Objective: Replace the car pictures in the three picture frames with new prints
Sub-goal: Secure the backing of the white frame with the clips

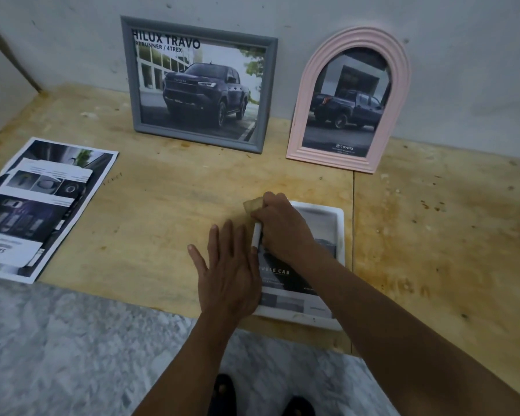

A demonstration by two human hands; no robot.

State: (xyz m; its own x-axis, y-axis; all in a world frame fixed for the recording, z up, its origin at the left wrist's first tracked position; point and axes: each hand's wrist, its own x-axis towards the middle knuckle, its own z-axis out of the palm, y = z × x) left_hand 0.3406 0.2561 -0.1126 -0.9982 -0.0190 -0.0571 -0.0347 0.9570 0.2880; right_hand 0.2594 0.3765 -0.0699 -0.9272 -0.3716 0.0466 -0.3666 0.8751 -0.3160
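Observation:
A white picture frame (327, 321) lies flat on the plywood board, a dark car print inside it. My right hand (282, 229) curls over the frame's left edge near the top and a small tan tab sticks out above its fingers. My left hand (228, 280) rests flat with straight fingers against the frame's left side. A grey frame (198, 82) with a dark pickup picture leans on the wall. Beside it stands a pink arched frame (348, 100) with another pickup picture. A pile of loose car prints (39, 208) lies at the left.
The plywood board (162, 199) lies on a marbled floor (72, 340). A seam in the board runs just right of the white frame. A pale panel (0, 82) leans at the far left. Dark footwear (225, 394) shows at the bottom edge.

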